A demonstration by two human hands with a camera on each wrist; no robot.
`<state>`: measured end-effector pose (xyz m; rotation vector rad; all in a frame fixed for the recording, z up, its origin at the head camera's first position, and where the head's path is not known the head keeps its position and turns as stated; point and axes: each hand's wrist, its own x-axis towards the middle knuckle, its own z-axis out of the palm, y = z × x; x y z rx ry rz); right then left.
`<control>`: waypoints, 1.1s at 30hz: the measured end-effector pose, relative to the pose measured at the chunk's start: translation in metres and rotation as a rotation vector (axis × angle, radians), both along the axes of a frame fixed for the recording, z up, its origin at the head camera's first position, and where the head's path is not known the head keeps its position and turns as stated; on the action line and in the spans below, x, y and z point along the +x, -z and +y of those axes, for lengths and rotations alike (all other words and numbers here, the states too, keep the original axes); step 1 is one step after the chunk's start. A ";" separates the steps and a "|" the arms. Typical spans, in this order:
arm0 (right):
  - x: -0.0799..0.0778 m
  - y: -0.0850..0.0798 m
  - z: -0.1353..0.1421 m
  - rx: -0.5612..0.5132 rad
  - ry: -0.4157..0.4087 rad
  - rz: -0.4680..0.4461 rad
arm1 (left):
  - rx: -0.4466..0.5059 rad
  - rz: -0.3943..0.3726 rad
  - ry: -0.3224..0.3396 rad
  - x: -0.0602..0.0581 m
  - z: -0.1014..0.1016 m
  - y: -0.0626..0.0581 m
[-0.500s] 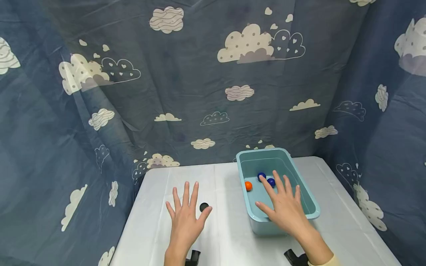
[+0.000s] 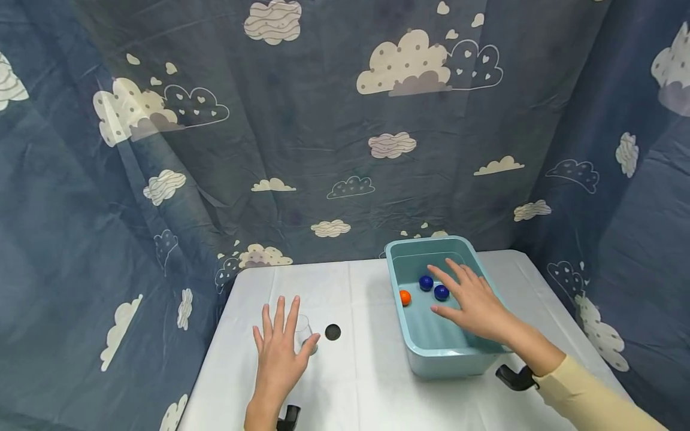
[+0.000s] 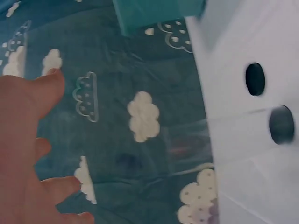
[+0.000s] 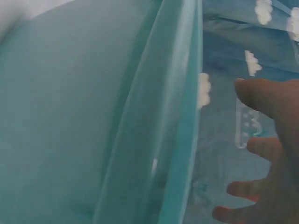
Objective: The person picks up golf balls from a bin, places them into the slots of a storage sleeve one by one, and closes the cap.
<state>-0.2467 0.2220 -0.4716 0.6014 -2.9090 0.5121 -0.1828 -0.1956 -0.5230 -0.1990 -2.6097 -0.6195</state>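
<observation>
In the head view my left hand [image 2: 280, 353] is spread beside a clear cup [image 2: 303, 328], its thumb overlapping the cup there. The left wrist view shows the transparent cup [image 3: 189, 144] upright, a dark round patch at its base, fingers apart from it. A flat black disc [image 2: 333, 332] lies just right of the cup. My right hand [image 2: 480, 305], fingers spread and holding nothing, is over the right side of a teal bin [image 2: 453, 353]. Inside the bin are an orange ball [image 2: 405, 297] and two dark blue balls, one [image 2: 426, 283] behind the other [image 2: 441, 293].
The bin stands on the right part of a white-covered table [image 2: 366, 395]. Dark blue cloud-print cloth [image 2: 302, 221] hangs behind the table and along both sides. Black camera mounts sit at the wrists, one [image 2: 514, 378] near the bin's front right corner.
My left hand has shifted left and a little down, and the clear cup now shows beside it. My right hand has moved right and turned, uncovering more of the blue balls.
</observation>
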 end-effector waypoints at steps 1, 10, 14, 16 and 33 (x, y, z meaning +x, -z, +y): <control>-0.004 0.000 0.002 -0.016 -0.015 -0.020 | 0.002 0.006 0.001 -0.002 -0.003 0.002; -0.046 -0.007 0.008 -0.117 -0.108 -0.154 | 0.174 0.066 0.003 -0.021 -0.019 0.023; -0.066 -0.004 0.006 -0.124 -0.125 -0.224 | 0.280 0.071 0.003 -0.028 -0.016 0.038; -0.076 0.001 0.003 -0.121 -0.125 -0.263 | 0.328 0.046 0.000 -0.031 -0.013 0.045; -0.133 0.074 -0.029 -0.036 -0.120 -0.455 | 0.599 -0.146 -0.069 -0.049 -0.005 0.077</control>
